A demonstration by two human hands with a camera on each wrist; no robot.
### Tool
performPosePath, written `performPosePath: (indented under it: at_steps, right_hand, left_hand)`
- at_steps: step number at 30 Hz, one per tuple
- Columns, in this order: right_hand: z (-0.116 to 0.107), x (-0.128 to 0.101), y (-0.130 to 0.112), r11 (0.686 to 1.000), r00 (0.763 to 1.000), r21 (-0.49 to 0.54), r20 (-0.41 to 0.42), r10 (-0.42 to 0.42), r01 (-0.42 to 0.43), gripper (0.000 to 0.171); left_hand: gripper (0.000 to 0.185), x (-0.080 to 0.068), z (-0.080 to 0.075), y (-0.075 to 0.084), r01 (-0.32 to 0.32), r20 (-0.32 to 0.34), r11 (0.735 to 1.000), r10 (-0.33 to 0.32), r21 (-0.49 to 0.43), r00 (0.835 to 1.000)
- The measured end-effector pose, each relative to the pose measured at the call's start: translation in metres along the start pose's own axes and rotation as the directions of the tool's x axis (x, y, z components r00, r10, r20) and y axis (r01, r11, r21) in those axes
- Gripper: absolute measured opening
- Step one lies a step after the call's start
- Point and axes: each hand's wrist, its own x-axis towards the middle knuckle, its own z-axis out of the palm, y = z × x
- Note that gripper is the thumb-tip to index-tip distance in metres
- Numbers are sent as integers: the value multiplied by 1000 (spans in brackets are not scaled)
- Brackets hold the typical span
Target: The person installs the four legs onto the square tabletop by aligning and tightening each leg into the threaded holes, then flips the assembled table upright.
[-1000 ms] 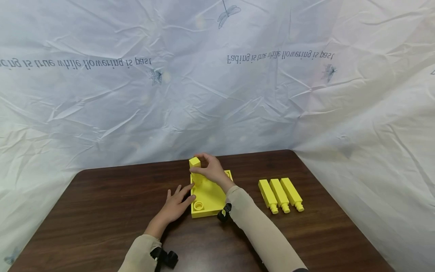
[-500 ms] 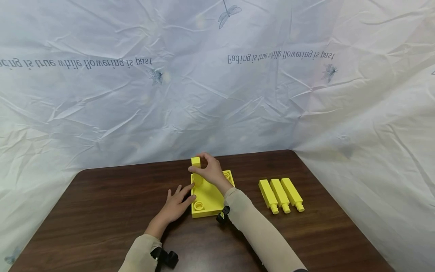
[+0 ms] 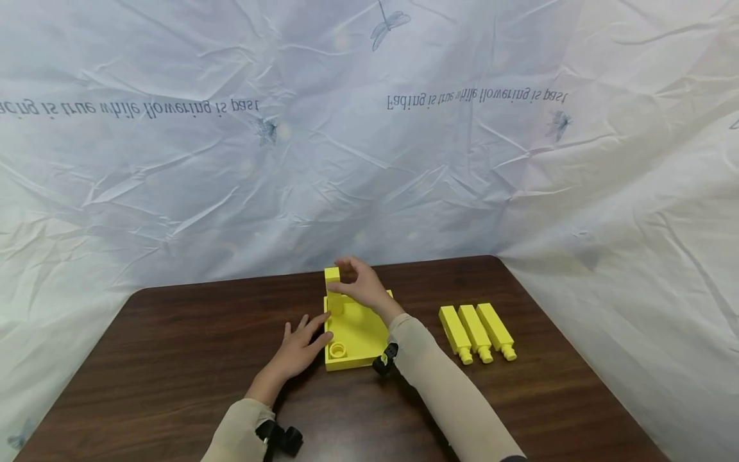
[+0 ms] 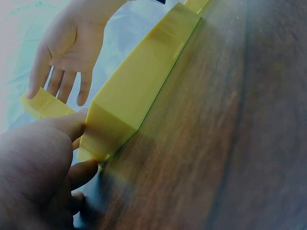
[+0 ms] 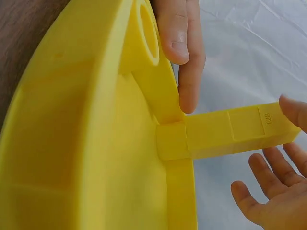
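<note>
A yellow square table top (image 3: 358,333) with a raised rim lies upside down on the brown table. One yellow leg (image 5: 230,129) stands upright in its far-left corner socket. My right hand (image 3: 364,285) is around the upper end of the leg; in the right wrist view its thumb touches the leg while the other fingers are spread loosely below. My left hand (image 3: 297,350) rests at the left side of the table top, with straight, spread fingers touching the rim. The near-left ring socket (image 3: 337,350) shows; the right-hand corners are covered by my right hand and forearm.
To the right, three more yellow legs (image 3: 475,332) lie side by side on the brown table (image 3: 173,359), their stepped round ends facing me. A pale printed cloth (image 3: 323,167) hangs behind the table and along its sides.
The upright leg has turned slightly, so its faces line up with the table top's rim. My right hand has loosened its grip and shifted a little right. The left hand stays put.
</note>
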Motion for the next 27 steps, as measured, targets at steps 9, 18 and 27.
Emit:
performPosePath:
  at_steps: [9, 18, 27]
  right_hand:
    - [0, -2, -1, 999, 1000, 26, -18, -25, 26, 46]
    - [5, -4, 0, 1000, 997, 5, -77, -2, 2, 44]
    - [8, -4, 1, 1000, 995, 6, -104, 2, -2, 44]
  left_hand:
    - [62, 0, 0, -1, 0, 0, 1000, 0, 5, 1000]
    - [62, 0, -1, -1, 1, 1, 1000, -1, 0, 1000]
    - [62, 1, -1, -1, -2, 0, 1000, 2, -3, 1000]
